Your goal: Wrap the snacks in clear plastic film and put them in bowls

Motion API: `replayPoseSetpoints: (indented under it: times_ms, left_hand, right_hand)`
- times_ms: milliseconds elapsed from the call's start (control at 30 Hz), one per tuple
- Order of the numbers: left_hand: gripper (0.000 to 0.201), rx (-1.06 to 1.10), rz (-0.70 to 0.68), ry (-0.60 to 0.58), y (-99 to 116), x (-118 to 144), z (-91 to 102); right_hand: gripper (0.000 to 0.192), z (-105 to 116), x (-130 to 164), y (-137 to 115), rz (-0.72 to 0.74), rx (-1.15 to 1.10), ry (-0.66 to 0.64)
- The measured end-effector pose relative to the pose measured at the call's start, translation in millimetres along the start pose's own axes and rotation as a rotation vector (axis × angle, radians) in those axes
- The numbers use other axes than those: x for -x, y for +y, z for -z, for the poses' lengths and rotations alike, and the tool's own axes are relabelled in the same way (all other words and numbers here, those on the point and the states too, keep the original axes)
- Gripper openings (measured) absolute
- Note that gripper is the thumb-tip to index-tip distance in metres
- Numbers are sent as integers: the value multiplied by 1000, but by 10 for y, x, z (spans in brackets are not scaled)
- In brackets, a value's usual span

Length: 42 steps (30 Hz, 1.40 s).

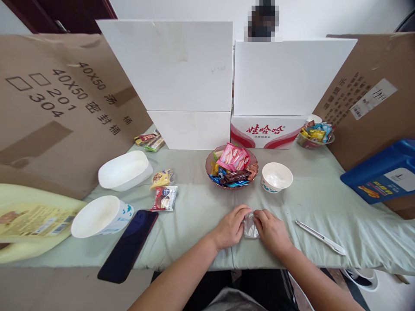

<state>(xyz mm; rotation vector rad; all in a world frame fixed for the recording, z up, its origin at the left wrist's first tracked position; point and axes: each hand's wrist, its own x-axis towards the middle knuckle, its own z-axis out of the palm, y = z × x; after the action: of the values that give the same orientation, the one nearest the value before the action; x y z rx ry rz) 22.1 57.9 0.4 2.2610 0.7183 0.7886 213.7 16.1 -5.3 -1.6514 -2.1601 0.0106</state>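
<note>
Near the front edge of the cloth-covered table, my left hand [231, 226] and my right hand [272, 231] pinch a small clear plastic packet [250, 226] between them. The packet looks crinkled and see-through; I cannot tell what, if anything, is inside. Both hands have curled fingers, touching the packet from its two sides. Just beyond them stands a pinkish glass bowl [209, 168] heaped with wrapped snacks, pink packets [234, 156] on top. To its right is a white paper bowl [275, 185] with something clear and crumpled in it.
At left lie a dark phone [129, 244], a paper bowl [121, 218], a white tub [125, 172] and wrapped snacks [164, 198]. A utility knife [319, 236] lies right of my hands. White boxes [191, 129] stand at the back; a blue jug [382, 172] is at right.
</note>
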Motion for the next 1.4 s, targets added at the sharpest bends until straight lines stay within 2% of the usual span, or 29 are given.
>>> replayPoseSetpoints:
  times_ms: [100,200,300,367,433,500,567,633,733,800,867,900,933,1000,1033,1100,1167,1267,1400]
  left_hand:
    - [28,-27,24,-21,27,-18,-1]
    - [10,-163,95,6,59,-38,-33]
    - [16,-255,150,46,72,-44,-75]
    - [22,-257,153,48,68,-36,-92]
    - [24,-245,148,43,59,-24,-97]
    - [25,-232,141,42,49,-14,-92]
    - [25,-215,129,53,38,-9,-78]
    - [29,-194,120,72,28,-8,-58]
    - [28,-153,133,100,19,-8,-32]
    - [25,-131,152,112,18,-8,-29]
    - [23,-122,174,106,20,-8,-41]
    - [22,-123,186,100,22,-9,-51]
    - [23,-128,196,94,23,-10,-61]
    - [24,-139,213,88,23,-15,-77]
    - [25,-143,218,88,21,-18,-82]
    - [25,-147,219,90,17,-24,-85]
    - [26,-147,213,91,16,-28,-82]
    - [26,-155,215,89,23,-28,-80]
    - [26,-188,198,68,12,-19,-77]
  right_hand:
    - [22,-32,13,-22,0,17,7]
    - [21,-26,12,-11,3,34,9]
    - [18,32,-8,52,-29,71,42]
    - [19,96,-15,92,-63,94,109]
    - [20,155,-3,90,-23,62,152]
    - [20,184,33,31,114,-22,89]
    - [22,172,79,-58,223,-81,-41]
    - [20,150,113,-117,231,-79,-144]
    - [19,216,75,-53,200,-101,-188]
    - [23,374,-54,88,202,-147,-90]
    - [26,594,-276,262,165,-134,78]
    - [27,704,-416,347,104,-85,124]
    - [27,800,-569,426,21,-8,115]
    - [32,912,-885,561,-179,160,-95]
    - [30,921,-1037,616,-214,186,-191]
    - [22,858,-1302,705,-212,183,-375]
    - [23,744,-1489,759,-173,161,-494]
    - [34,633,-1568,763,-147,172,-551]
    - [46,679,-1285,656,-86,194,-441]
